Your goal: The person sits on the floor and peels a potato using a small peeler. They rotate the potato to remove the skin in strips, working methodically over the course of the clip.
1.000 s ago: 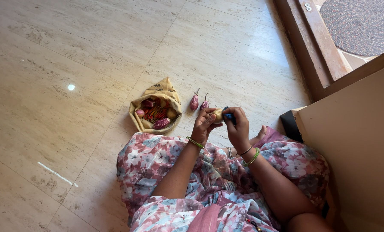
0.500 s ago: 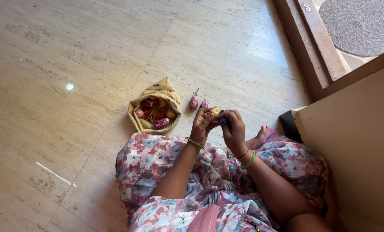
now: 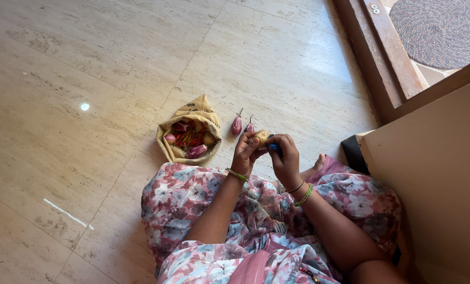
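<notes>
Container: one tan paper bag, mouth rolled open, on the marble floor left of frame centre. Contents: several small purple-pink brinjals, a bundle of thin red pieces too small to identify, and one or two pale round items. The bag's folded flap at the top carries dark print, too small to make out.

Loose items: two small purple brinjals with stems, on the floor just right of the bag.

Item in hand: one pale yellowish potato, near frame centre just below the brinjals. The left hand is curled around it. The right hand is closed on a blue-handled tool set against the potato.

Upper right: round woven mat beyond a wooden door frame.
</notes>
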